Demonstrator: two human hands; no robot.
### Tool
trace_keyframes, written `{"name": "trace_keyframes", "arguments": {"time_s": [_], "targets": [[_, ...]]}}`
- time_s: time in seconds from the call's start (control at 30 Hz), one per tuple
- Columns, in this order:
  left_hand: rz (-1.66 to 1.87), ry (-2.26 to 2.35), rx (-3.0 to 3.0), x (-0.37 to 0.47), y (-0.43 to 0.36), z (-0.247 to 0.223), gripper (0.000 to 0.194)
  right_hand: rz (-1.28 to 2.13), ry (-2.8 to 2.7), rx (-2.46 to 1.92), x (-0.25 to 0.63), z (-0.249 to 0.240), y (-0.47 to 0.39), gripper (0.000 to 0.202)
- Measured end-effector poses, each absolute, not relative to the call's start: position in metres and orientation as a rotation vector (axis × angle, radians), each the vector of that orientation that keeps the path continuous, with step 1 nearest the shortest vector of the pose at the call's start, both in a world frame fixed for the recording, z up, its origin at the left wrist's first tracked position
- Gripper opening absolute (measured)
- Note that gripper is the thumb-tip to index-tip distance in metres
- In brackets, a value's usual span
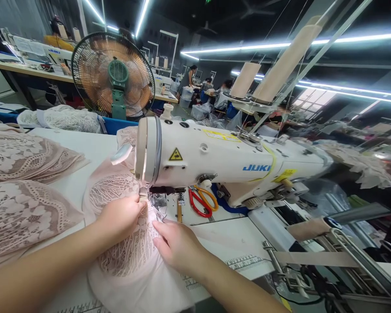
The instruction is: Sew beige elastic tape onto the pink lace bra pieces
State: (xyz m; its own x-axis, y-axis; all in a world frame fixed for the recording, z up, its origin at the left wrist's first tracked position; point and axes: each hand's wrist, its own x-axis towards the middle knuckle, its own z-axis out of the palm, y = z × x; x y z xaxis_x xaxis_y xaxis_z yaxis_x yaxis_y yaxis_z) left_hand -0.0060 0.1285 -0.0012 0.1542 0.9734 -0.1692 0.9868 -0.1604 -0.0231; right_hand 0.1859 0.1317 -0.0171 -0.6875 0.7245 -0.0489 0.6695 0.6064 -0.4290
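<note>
A pale pink lace garment piece lies under the needle end of a white sewing machine. My left hand is closed on the lace just left of the presser foot, its fingertips close to the needle area. My right hand pinches the fabric edge to the right of the seam, thumb and forefinger together. A thin metal part shows beside its fingertips; I cannot make out what it belongs to. The fabric spreads toward me over the table's front. Part of the lace under both hands is hidden.
Stacked lace pieces lie at left. Red-handled scissors and an orange-handled pair rest under the machine arm. A large fan stands behind. Thread cones rise at the back right; a tape feeder sits at right.
</note>
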Motion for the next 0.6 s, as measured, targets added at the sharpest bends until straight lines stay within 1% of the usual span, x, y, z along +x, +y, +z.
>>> {"name": "trace_keyframes", "arguments": {"time_s": [0.4, 0.47, 0.6], "targets": [[-0.256, 1.978, 2.304, -0.006, 0.134, 0.000, 0.032, 0.660, -2.805, -1.296, 0.180, -0.008, 0.133, 0.008], [-0.262, 1.982, 2.294, -0.007, 0.136, -0.001, 0.033, 0.651, -2.831, -1.321, 0.179, -0.007, 0.134, 0.012], [-0.247, 1.982, 2.285, -0.010, 0.140, -0.004, 0.037, 0.607, -2.875, -1.383, 0.175, -0.004, 0.136, 0.030]]}}
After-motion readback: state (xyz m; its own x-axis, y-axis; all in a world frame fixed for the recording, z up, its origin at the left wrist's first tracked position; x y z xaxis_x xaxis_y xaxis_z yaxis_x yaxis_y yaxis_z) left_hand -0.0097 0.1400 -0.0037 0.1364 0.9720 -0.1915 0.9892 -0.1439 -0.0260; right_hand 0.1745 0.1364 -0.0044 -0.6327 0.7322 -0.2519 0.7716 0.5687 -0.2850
